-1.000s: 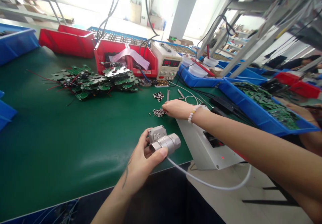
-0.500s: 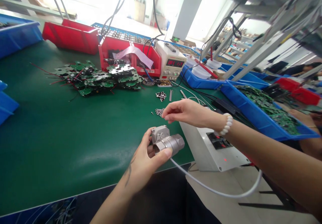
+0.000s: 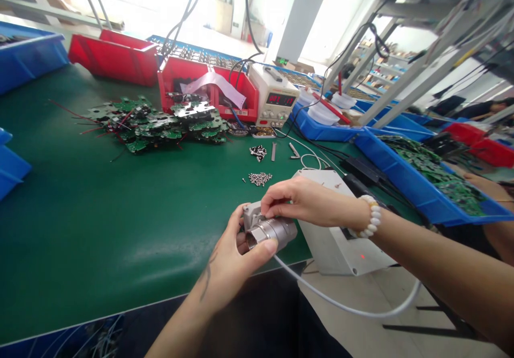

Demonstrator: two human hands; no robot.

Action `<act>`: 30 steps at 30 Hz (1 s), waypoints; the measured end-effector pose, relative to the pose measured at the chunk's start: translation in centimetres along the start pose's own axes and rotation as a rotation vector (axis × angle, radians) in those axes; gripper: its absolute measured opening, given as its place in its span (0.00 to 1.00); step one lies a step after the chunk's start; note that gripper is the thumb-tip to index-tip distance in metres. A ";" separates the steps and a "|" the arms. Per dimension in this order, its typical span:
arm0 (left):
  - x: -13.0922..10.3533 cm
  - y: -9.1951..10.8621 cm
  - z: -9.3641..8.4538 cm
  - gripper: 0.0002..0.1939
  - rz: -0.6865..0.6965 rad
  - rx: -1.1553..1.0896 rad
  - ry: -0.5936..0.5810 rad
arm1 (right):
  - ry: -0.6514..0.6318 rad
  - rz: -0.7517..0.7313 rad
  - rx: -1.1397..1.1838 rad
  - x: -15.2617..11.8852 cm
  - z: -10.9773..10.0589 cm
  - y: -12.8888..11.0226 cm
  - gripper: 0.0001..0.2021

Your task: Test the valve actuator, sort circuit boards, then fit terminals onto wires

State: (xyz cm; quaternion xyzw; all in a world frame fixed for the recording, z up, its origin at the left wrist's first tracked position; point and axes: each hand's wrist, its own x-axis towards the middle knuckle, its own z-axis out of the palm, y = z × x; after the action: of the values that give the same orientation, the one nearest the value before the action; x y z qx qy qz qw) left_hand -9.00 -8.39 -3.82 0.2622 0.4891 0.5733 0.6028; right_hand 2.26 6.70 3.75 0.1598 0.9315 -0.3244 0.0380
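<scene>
My left hand [image 3: 231,259] is wrapped round a silver metal valve [image 3: 275,231], thumb along its threaded, hex-ended body. A grey housing [image 3: 249,214] sits on the valve's far side, and a white cable [image 3: 333,297] loops from it to the right. My right hand [image 3: 295,201], with a bead bracelet at the wrist, pinches at the housing's edge; whatever its fingertips hold is hidden. Beyond the hands lies a pile of small screws [image 3: 260,179] on the green mat, with one loose screw beside it. Farther back are small black-and-silver parts [image 3: 258,153].
A pale equipment box [image 3: 321,240] stands under my right forearm. Circuit boards [image 3: 160,122] are heaped at the left, before red bins [image 3: 114,60]. A power supply [image 3: 275,98] stands at the back. Blue trays [image 3: 401,181] line the right; a person's arm shows beyond.
My right hand has moved down and nearer from beside the screw pile to the valve's housing, uncovering the pile. My left hand keeps its hold on the valve.
</scene>
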 end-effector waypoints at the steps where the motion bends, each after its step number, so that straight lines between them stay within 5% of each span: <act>1: 0.0 0.0 0.0 0.37 -0.003 0.002 0.001 | -0.008 -0.017 -0.034 0.0 0.0 0.0 0.07; 10: 0.1 -0.3 0.0 0.38 0.017 -0.008 0.007 | -0.080 -0.005 -0.217 0.7 0.1 -1.3 0.08; 19: 0.2 0.3 -0.1 0.31 0.045 -0.034 -0.029 | -0.341 0.115 -0.166 3.9 -2.1 -1.5 0.02; 24: 0.2 0.3 -0.3 0.33 0.027 -0.032 -0.063 | 0.012 0.160 -0.404 7.9 -1.6 1.9 0.10; 30: 0.1 0.3 -0.5 0.35 0.011 -0.034 -0.072 | 0.002 0.150 -0.485 11.0 2.3 2.9 0.11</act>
State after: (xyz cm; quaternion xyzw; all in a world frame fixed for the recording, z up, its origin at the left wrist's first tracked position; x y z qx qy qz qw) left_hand -9.55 -8.34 -3.74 0.2749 0.4557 0.5749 0.6215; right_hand -7.29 10.44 -1.67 0.2150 0.9677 -0.0875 0.0981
